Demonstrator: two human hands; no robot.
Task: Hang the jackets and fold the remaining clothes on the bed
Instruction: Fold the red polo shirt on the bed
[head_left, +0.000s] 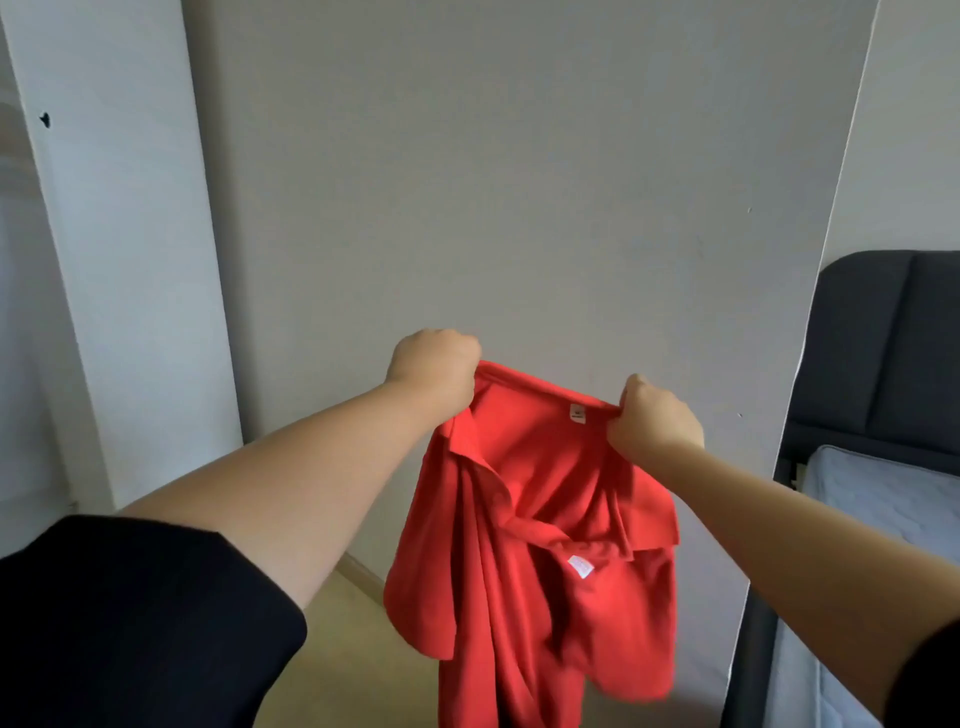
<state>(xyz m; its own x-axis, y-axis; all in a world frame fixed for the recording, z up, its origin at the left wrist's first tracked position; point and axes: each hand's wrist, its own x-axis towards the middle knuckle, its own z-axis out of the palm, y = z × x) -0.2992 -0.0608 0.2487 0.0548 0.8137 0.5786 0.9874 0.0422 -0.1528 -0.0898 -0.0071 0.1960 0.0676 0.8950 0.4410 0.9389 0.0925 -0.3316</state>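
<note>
**Red shirt up in both fists, left of the bed**

You hold the shirt (530, 519) up in front of you, in the air and apart from the bed (883, 493). It hangs between your two hands and below them, its top edge stretched from one fist to the other. Your left hand (434, 366) is the higher one, at the shirt's top left. Your right hand (652, 421) sits a little lower, at the top right. A small white label (577, 413) shows inside that top edge, just left of your right hand. Below the hands the cloth falls in loose, twisted folds, with a collar flap on the left side and a second label (580, 566) lower down near the middle. The bottom of the shirt runs out of the lower edge of the view.

Your left hand is closed tight, fingers curled round the bunched cloth at the top left corner. Your right hand is closed too, fingers and thumb pinching the top edge.

The bed lies at the far right, its pale mattress in front of a dark upright headboard (883, 338). A grey wall (493, 182) fills the view behind the shirt. A strip of light floor (353, 623) shows low down, left of the shirt. A black sleeve (130, 623) covers your left upper arm at the near left.
</note>
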